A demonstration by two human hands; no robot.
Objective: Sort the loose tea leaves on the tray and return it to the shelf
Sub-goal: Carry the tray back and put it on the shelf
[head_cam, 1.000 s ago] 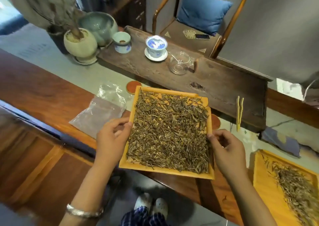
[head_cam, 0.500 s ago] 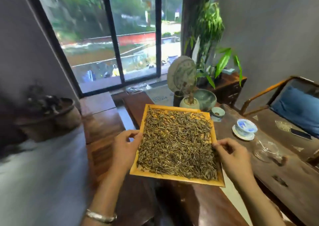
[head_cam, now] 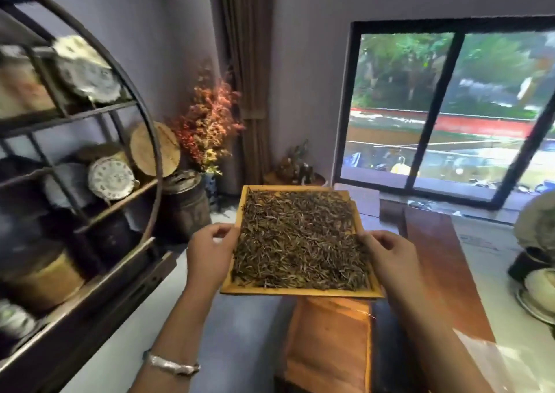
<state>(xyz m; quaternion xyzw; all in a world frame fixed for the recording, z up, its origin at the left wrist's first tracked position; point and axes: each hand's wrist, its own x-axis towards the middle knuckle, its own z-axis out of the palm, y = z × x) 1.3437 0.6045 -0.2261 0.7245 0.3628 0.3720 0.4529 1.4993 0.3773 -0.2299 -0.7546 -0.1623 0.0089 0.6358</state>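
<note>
A square bamboo tray (head_cam: 300, 291) is held level in the air in front of me, covered edge to edge with loose dark tea leaves (head_cam: 300, 242). My left hand (head_cam: 210, 251) grips its left rim, thumb on top. My right hand (head_cam: 387, 254) grips the right rim the same way. A round dark wooden shelf (head_cam: 90, 212) with tea cakes and jars fills the left of the view, about an arm's length from the tray.
A dark barrel (head_cam: 186, 206) and a vase of red dried flowers (head_cam: 210, 122) stand by the shelf. A long wooden table (head_cam: 435, 257) runs along the right below the tray. A large window (head_cam: 450, 116) is ahead. Grey floor lies between shelf and table.
I have turned left while carrying the tray: the view swung from the tea table past the window, and the round shelf has come into sight. Both hands kept their grip.
</note>
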